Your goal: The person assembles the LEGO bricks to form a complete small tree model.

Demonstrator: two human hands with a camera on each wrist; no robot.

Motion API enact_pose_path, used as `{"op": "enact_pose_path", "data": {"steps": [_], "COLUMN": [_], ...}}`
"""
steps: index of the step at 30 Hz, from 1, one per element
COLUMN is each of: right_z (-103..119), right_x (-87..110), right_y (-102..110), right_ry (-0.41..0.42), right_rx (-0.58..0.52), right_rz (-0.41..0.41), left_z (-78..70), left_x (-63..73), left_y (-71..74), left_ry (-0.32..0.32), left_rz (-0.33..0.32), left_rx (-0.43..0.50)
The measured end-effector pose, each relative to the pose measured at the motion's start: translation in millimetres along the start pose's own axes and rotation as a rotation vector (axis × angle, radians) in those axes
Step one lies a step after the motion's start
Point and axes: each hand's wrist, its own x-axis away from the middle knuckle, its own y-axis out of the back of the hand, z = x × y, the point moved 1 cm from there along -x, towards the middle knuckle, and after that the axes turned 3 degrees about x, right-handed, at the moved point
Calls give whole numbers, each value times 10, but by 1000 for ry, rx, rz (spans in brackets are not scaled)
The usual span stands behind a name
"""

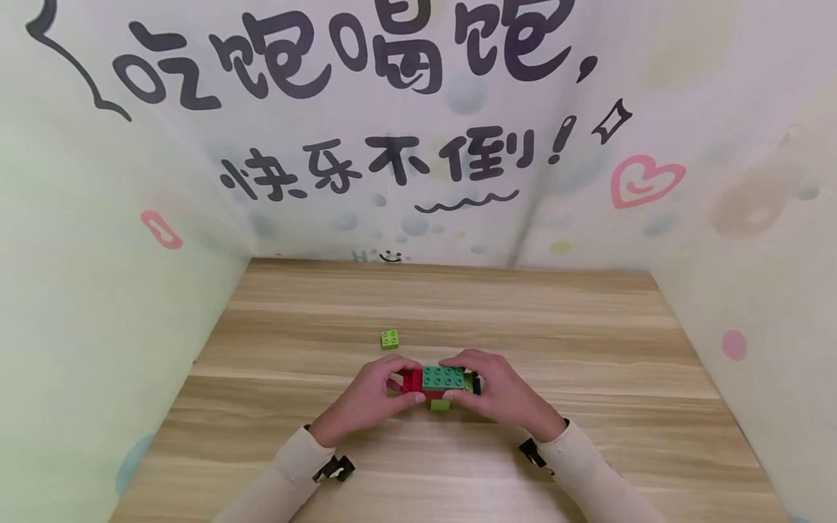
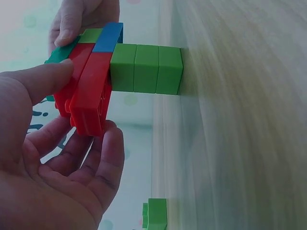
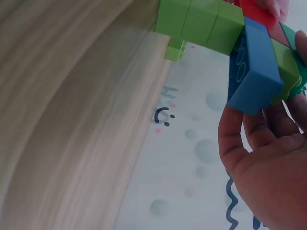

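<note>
Both hands hold a toy brick structure from opposite ends. Its base is a column of lime green bricks (image 2: 146, 68), with the foot at the wooden table. Red bricks (image 2: 93, 86) and a blue brick (image 3: 259, 72) lie across the column, and a teal brick (image 1: 443, 377) with studs up forms the top. At the red end, my left hand (image 1: 369, 396) grips with the thumb on the near side and fingers on the far side. My right hand (image 1: 503, 392) grips the other end, its fingers curled round the blue and teal bricks. Its palm partly hides that end in the head view.
A loose lime green brick (image 1: 389, 339) sits on the wooden table (image 1: 523, 305) beyond the left hand. White walls with dark lettering and coloured drawings close off the back and both sides. Black wrist straps (image 1: 335, 468) show at the sleeves.
</note>
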Motion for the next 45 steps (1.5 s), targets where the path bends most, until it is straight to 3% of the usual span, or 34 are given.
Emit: {"op": "enact_pose_path", "data": {"steps": [12,16,26,32,38,45], "right_z": [-97,-111,-82,-61,-57,-73], "right_x": [111,132,139,143,147,150], "right_y": [134,145,138,134,128,126], "right_ry": [30,38,20,-1,-4,-17], "right_rx": [-13,2,13,12,20,23], "right_rz": [-18,-23,-12,-7,-2,4], "left_z": [107,169,342,419,488,504], "left_x": [-14,-63,-223,-313,-354,-403], "left_y": [114,176,309,392,435,440], "left_ry": [-23,-28,81,105,162,235], "left_rz": [35,-7,-207,-292,-314,-286], "left_rx": [-9,11,-98,-127,-140,-181]}}
